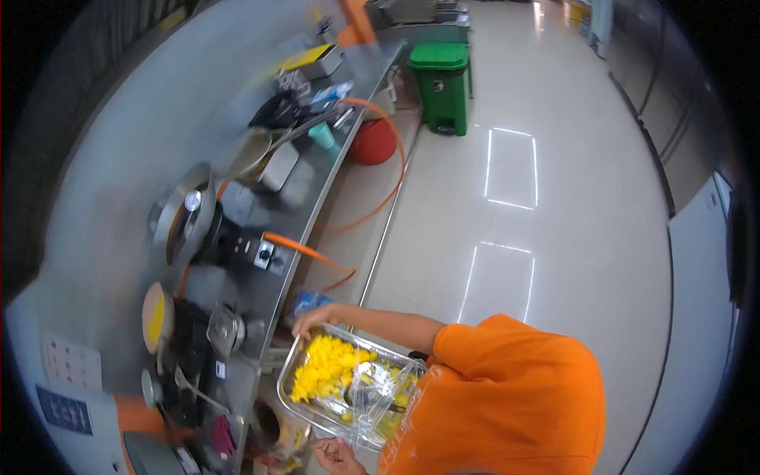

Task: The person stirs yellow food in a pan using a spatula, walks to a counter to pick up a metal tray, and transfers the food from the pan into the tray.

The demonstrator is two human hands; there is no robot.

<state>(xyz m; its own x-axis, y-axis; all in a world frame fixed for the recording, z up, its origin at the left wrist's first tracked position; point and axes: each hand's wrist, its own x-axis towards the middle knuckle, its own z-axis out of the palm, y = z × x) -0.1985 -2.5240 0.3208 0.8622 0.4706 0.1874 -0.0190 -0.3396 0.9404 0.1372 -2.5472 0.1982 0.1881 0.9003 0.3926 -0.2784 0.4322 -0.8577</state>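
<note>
A shallow metal tray (285, 396) is close against the front of my orange shirt. Yellow chunks of food (326, 365) are heaped at its far end, with smaller bits scattered nearer me. Wrinkled clear plastic film (380, 389) covers the near part of the tray, and a dark utensil shows beneath it. My right hand (314, 319) grips the far right corner of the tray rim. Beside the left edge, my left hand (337, 456) has its fingers curled at the gathered edge of the film.
A steel counter (297, 237) runs along the wall, carrying a large wok (190, 214), a pale pan (158, 317), a ladle (202, 389) and a burner control knob (264, 255). An orange hose (309, 249) loops off its edge. A green pedal bin (440, 89) and a red bucket (374, 142) stand farther along.
</note>
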